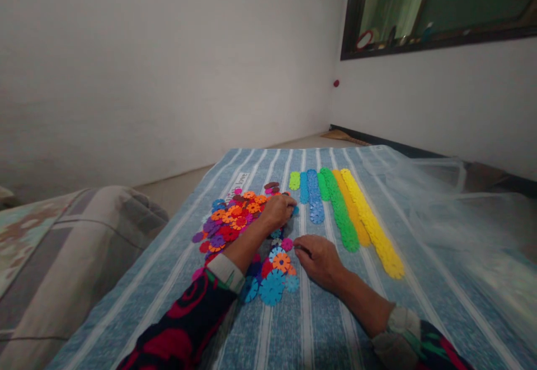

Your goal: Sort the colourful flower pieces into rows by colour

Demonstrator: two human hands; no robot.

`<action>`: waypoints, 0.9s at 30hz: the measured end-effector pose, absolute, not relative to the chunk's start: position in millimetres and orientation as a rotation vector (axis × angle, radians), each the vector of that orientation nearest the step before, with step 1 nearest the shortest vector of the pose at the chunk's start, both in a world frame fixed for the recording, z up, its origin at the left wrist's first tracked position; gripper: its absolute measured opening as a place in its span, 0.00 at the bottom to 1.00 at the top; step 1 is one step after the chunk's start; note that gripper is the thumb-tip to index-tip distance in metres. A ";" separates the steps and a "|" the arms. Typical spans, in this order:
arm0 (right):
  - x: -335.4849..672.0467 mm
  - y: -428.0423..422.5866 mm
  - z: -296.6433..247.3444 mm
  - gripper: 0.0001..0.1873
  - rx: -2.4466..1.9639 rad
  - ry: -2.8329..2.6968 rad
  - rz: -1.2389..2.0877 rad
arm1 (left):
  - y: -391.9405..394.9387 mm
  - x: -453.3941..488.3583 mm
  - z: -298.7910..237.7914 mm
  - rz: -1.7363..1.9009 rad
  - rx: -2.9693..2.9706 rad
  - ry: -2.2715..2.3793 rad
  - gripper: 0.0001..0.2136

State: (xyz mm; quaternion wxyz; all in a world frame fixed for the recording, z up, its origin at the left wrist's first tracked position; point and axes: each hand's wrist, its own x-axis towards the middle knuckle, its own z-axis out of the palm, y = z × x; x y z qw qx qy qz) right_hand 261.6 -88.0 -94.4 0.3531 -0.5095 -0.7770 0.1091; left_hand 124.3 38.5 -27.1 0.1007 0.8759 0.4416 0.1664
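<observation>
A heap of flat plastic flower-shaped discs in orange, red, purple, blue and pink lies on a blue striped cloth. My left hand rests on the heap's right edge with its fingers curled down over a blue disc. My right hand lies knuckles up just right of the heap, fingertips closed near a pink disc; what it pinches is hidden. Sorted rows lie beyond: yellow, orange, green, blue and a short light green row.
Clear plastic sheeting covers the cloth's right side. A folded grey and patterned blanket lies at the left. White walls meet at the far corner, with a dark-framed window at the upper right.
</observation>
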 end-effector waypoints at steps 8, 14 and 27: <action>259.5 -87.1 -97.3 0.10 -1.283 -1.966 0.293 | 70.5 168.9 -35.2 0.381 2.646 1.388 0.13; 258.8 -86.2 -98.4 0.10 -1.290 -1.991 0.308 | 77.9 172.2 -45.1 0.391 2.636 1.423 0.15; 259.1 -87.8 -93.4 0.11 -1.324 -2.016 0.332 | 73.7 167.0 -48.4 0.333 2.511 1.605 0.15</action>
